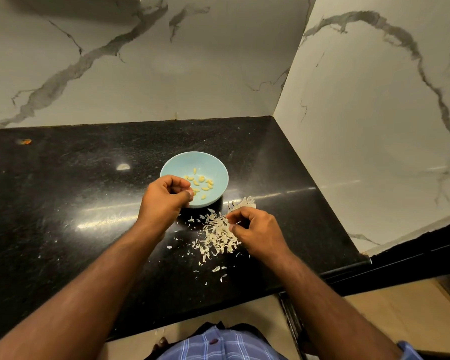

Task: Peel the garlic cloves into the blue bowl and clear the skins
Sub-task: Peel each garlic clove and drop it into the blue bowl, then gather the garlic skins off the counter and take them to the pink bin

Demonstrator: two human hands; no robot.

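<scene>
Head view, blue bowl (213, 162) touching left hand (164, 198)

This is a home kitchen. A polished black speckled granite countertop (63, 203) fills the middle of the frame and runs into a corner, where glossy white marble-look wall panels with grey veins (140, 74) rise behind it and along the right side. At the centre of the counter sits a small pale blue ceramic bowl (213, 165) holding peeled yellowish garlic cloves (202, 181), and just below and right of it lies a scatter of papery white garlic skins (218, 235). Beige floor tiles (390, 315) show at the lower right.
</scene>
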